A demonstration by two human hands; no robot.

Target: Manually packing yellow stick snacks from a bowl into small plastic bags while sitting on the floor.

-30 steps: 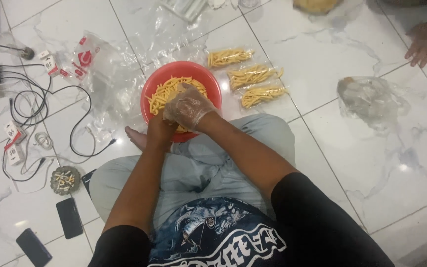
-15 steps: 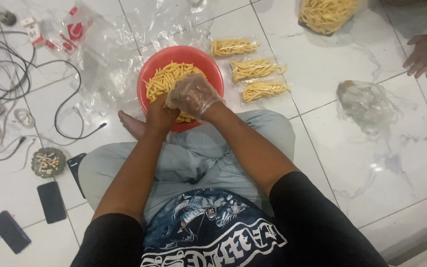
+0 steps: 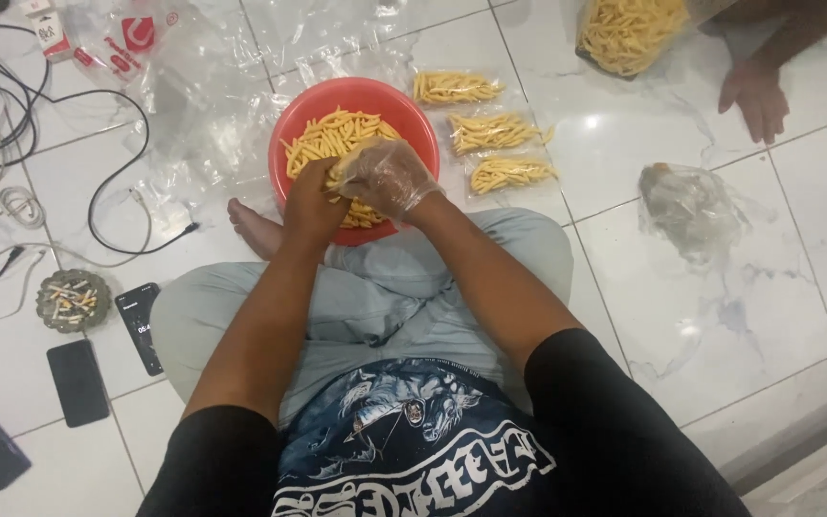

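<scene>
Head view: the person is sitting cross-legged on the white marble floor [image 3: 701,316], with the round red plastic bowl [image 3: 289,153] of pale yellow fry-like sticks [image 3: 332,139] at twelve o'clock, touching the knees. The bare left hand [image 3: 310,203] is curling its grip around a bunch of sticks; the right hand [image 3: 387,177], in a thin clear plastic glove, is cupping the same bunch, fingers bent. Three small filled clear bags [image 3: 490,129] are lying at one o'clock. The loose glove could be slipping, and sticks could be snapping or spilling toward the black cables [image 3: 98,191] at ten o'clock. Another person's hand [image 3: 756,96] is resting at two o'clock.
</scene>
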